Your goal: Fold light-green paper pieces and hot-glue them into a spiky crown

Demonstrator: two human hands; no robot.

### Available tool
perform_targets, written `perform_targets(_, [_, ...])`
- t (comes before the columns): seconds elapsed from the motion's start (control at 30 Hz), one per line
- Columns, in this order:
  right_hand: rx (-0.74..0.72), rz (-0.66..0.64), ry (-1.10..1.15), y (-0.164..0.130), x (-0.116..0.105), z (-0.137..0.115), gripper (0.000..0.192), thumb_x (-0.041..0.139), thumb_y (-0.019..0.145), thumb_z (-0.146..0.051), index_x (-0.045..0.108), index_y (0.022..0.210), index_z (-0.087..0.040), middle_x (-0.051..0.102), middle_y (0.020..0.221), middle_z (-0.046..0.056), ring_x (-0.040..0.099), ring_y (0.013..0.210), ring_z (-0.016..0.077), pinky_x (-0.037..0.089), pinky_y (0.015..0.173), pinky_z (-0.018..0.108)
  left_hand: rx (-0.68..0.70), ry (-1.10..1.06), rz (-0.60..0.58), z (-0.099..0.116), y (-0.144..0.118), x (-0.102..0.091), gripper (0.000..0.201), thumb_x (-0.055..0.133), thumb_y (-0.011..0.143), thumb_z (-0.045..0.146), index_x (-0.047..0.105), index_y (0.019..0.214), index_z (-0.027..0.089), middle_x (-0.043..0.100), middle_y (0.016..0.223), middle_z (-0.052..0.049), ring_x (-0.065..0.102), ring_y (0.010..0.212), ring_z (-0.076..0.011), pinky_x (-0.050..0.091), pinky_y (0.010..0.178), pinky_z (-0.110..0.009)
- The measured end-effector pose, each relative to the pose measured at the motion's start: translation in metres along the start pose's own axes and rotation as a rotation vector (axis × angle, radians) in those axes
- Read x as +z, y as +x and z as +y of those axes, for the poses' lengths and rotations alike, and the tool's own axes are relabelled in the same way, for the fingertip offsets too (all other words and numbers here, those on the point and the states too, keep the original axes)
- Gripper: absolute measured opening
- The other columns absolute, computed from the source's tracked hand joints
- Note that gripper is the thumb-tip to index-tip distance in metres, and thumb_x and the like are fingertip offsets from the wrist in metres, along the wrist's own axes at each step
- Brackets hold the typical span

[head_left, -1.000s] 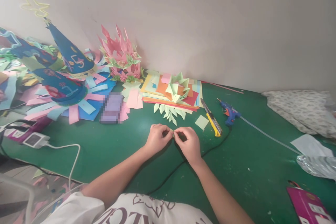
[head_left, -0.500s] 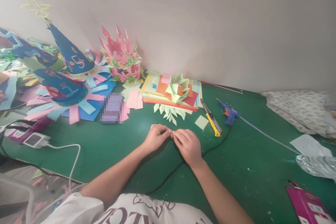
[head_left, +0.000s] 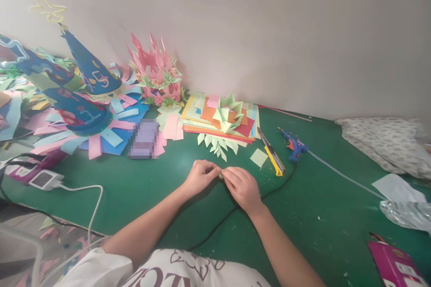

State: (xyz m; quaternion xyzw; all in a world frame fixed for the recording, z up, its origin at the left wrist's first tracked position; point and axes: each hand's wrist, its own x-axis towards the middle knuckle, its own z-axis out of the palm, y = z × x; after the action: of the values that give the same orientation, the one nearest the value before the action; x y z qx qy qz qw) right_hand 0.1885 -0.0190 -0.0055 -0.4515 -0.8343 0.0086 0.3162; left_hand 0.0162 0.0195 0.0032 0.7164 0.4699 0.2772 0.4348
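Note:
My left hand [head_left: 201,176] and my right hand [head_left: 241,187] meet over the green table [head_left: 141,188], fingertips pinched together on a small pale green paper piece [head_left: 220,173], mostly hidden by the fingers. Just beyond them lie several folded green paper petals [head_left: 217,144] and a loose green paper square [head_left: 258,157]. A stack of coloured paper sheets [head_left: 208,119] with a green folded flower [head_left: 229,114] on top sits behind.
A yellow utility knife [head_left: 273,157] and a blue glue gun [head_left: 294,144] with its black cord lie right of my hands. Blue paper cones [head_left: 90,69], a pink paper flower [head_left: 156,71] and paper strips crowd the left. A white charger [head_left: 43,179], patterned cloth [head_left: 384,141] and magenta box [head_left: 393,262] sit at the edges.
My right hand's fingers have flattened and slid over the small paper piece toward the left hand. Both hands stay in the same spot on the table.

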Motion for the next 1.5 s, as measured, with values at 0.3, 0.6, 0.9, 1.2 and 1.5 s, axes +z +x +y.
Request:
perform_targets(0.3, [0.224,0.057,0.271,0.004,0.000,-0.003,0.018,0.050,0.087,-0.020,0.066,0.091,-0.024,0.069,0.086,0.005,0.063,0.083,0.0193,0.051,0.075,0.035,-0.024,0.008,0.032,-0.003,0.001,0.004,0.031,0.046,0.086,0.034,0.067,0.067,0.021,0.070,0.074,0.001,0.059,0.073,-0.0148,0.039,0.087,-0.031])
perform_targets(0.6, [0.479,0.046,0.453,0.009,0.000,-0.007,0.010,0.054,0.084,-0.027,0.062,0.079,-0.022,0.065,0.077,0.003,0.060,0.071,0.0170,0.050,0.067,0.030,-0.024,0.001,0.034,-0.002,-0.001,0.005,0.027,0.048,0.086,0.031,0.070,0.075,0.022,0.073,0.082,0.000,0.059,0.077,-0.0162,0.035,0.091,-0.035])
perform_targets(0.9, [0.538,0.051,0.423,0.009,0.000,-0.006,0.015,0.057,0.082,-0.031,0.060,0.070,-0.022,0.064,0.071,0.003,0.058,0.068,0.0175,0.048,0.065,0.030,-0.055,-0.029,0.045,0.001,-0.004,0.004,0.029,0.045,0.087,0.034,0.072,0.083,0.024,0.072,0.085,0.000,0.058,0.083,-0.0179,0.035,0.093,-0.036])
perform_targets(1.2, [0.639,0.040,0.546,0.010,0.002,-0.007,0.017,0.058,0.082,-0.033,0.060,0.071,-0.021,0.065,0.071,0.003,0.061,0.068,0.0178,0.049,0.067,0.030,-0.072,-0.119,0.117,0.001,-0.006,0.010,0.030,0.044,0.088,0.031,0.068,0.071,0.022,0.071,0.079,0.002,0.059,0.080,-0.0160,0.036,0.090,-0.033])
perform_targets(1.5, [0.664,-0.006,0.638,0.007,0.004,0.000,0.019,0.055,0.083,-0.036,0.058,0.074,-0.019,0.062,0.072,0.003,0.058,0.066,0.0169,0.047,0.061,0.027,-0.040,-0.052,0.135,0.000,-0.002,0.008,0.016,0.055,0.082,0.031,0.066,0.077,0.021,0.069,0.078,0.000,0.059,0.077,-0.0153,0.040,0.082,-0.029])
